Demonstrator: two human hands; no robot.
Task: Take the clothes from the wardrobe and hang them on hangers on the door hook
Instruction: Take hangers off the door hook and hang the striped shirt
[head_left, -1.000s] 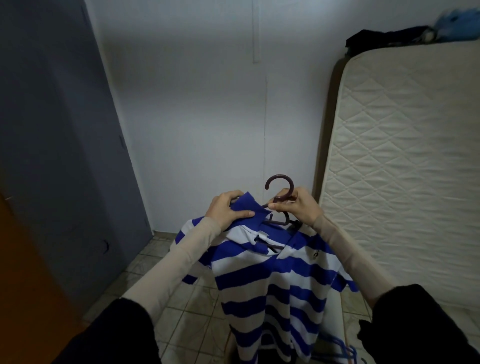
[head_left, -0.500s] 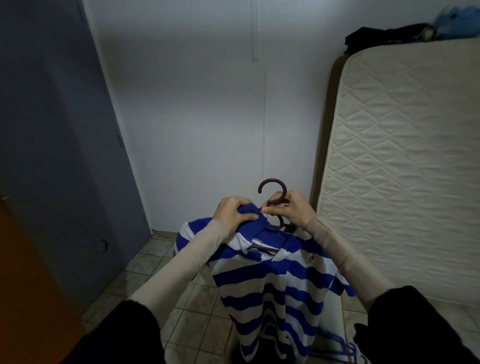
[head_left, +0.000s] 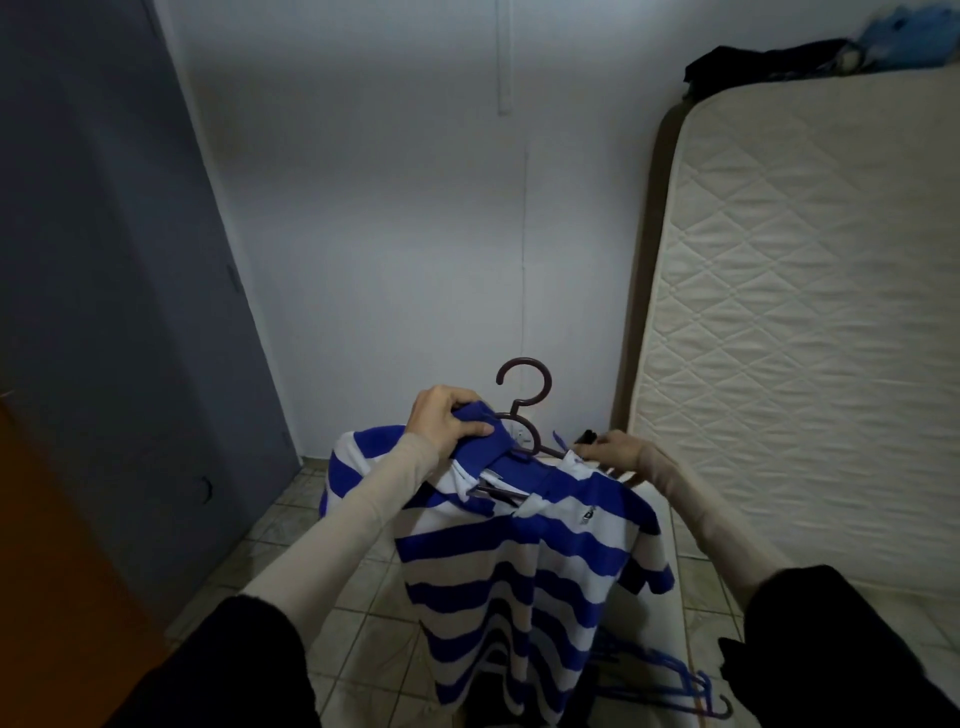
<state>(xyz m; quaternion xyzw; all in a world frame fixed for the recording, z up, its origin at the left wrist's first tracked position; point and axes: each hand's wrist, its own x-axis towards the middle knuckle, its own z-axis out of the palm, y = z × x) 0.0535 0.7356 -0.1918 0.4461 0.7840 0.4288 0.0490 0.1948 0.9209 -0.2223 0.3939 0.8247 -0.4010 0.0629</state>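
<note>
A blue-and-white striped polo shirt (head_left: 514, 566) hangs in front of me on a dark maroon hanger (head_left: 525, 387). The hanger's hook stands up free above the collar. My left hand (head_left: 447, 422) grips the blue collar just left of the hook. Over at the shirt's right shoulder, my right hand (head_left: 615, 452) pinches the fabric where the hanger's dark arm end pokes out. Most of the hanger's bar is hidden inside the shirt.
A quilted cream mattress (head_left: 810, 322) leans upright on the right, with dark clothes (head_left: 753, 65) on top. A grey wardrobe door (head_left: 104, 270) fills the left, with an orange panel (head_left: 47, 545) below it. Several blue hangers (head_left: 670, 680) lie on the tiled floor (head_left: 358, 629).
My right hand has left the hanger's neck and slid out to the shirt's right shoulder. The left hand keeps its grip on the collar. The hook now stands uncovered.
</note>
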